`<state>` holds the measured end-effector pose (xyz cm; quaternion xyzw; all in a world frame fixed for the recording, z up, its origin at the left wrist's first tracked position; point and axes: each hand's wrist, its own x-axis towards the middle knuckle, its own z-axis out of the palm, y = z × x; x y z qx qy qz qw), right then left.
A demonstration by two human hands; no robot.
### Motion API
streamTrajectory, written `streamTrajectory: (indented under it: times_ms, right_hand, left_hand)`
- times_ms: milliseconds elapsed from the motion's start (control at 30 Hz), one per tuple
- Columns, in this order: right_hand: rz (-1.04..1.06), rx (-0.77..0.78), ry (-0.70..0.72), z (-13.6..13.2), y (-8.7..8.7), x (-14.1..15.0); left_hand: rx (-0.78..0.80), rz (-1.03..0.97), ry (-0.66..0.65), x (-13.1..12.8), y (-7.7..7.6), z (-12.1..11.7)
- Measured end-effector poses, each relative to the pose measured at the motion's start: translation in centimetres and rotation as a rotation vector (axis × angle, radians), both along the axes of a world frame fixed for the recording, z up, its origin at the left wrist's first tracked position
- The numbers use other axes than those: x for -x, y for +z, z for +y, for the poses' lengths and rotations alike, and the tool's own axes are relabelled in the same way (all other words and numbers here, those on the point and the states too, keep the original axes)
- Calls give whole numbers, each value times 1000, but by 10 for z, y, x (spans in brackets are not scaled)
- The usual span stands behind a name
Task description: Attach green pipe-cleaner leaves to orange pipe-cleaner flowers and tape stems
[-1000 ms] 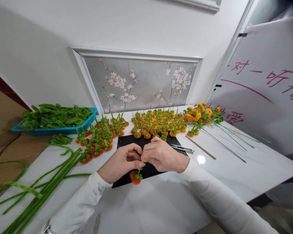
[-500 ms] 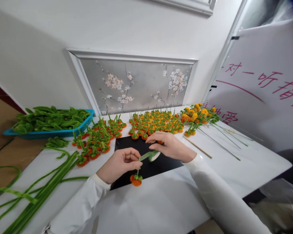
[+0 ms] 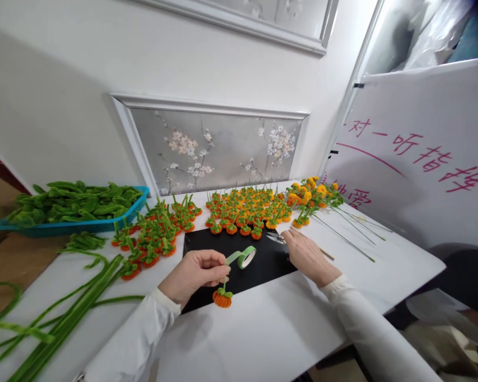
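Pinched in my left hand (image 3: 203,271) is the green stem of an orange pipe-cleaner flower (image 3: 222,298), which hangs upside down. From the same fingertips a strip of green tape runs to its roll (image 3: 247,258), which stands free over the black mat (image 3: 239,284). My right hand (image 3: 307,255) is closed over the handles of small scissors (image 3: 276,238) at the mat's right side. Their blades point left and lie apart. The handles are mostly hidden under the fingers.
Rows of upside-down flower heads (image 3: 247,204) stand behind the mat, with more orange ones (image 3: 151,239) to the left. A blue basket (image 3: 74,228) holds green leaves. Long green pipe cleaners (image 3: 74,313) lie front left. Stemmed yellow flowers (image 3: 314,191) and a thin stick (image 3: 327,254) lie right.
My right hand has let go of the tape roll and moved right and down onto the scissors. My left hand still pinches the flower stem and tape. The camera view has shifted slightly.
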<state>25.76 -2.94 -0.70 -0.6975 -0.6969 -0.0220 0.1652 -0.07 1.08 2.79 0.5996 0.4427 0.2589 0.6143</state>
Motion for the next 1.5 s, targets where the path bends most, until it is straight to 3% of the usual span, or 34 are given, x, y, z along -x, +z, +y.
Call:
streamTrajectory:
  times_ms: [67, 167, 233, 333, 533, 1067, 1167, 1267, 1433, 1500]
  right_hand:
    - [504, -16, 126, -15, 4, 22]
    - [1335, 265, 309, -41, 4, 62]
    - [1598, 438, 340, -53, 2, 84]
    - [1678, 515, 311, -58, -3, 102]
    - [1669, 510, 253, -48, -10, 103]
    - [1489, 404, 309, -39, -5, 109]
    - [1255, 371, 349, -47, 1, 102]
    - [905, 204, 329, -52, 5, 82]
    - [406, -237, -13, -41, -10, 32]
    - [204, -220, -48, -35, -20, 19]
  left_hand:
    - [-5, 14, -1, 1, -1, 1]
    - [-28, 9, -12, 2, -2, 2]
    - [-47, -6, -28, 1, -2, 3]
    - [-63, -20, -49, 1, -2, 3]
    - [-69, -5, -66, 2, -3, 2]
    - [-75, -11, -129, 0, -1, -1]
    - [-101, -5, -72, 2, -3, 3]
    - [-137, -7, 17, 4, -5, 7]
    - [-204, -40, 51, 5, -5, 7]
    - [-268, -34, 46, 4, -4, 5]
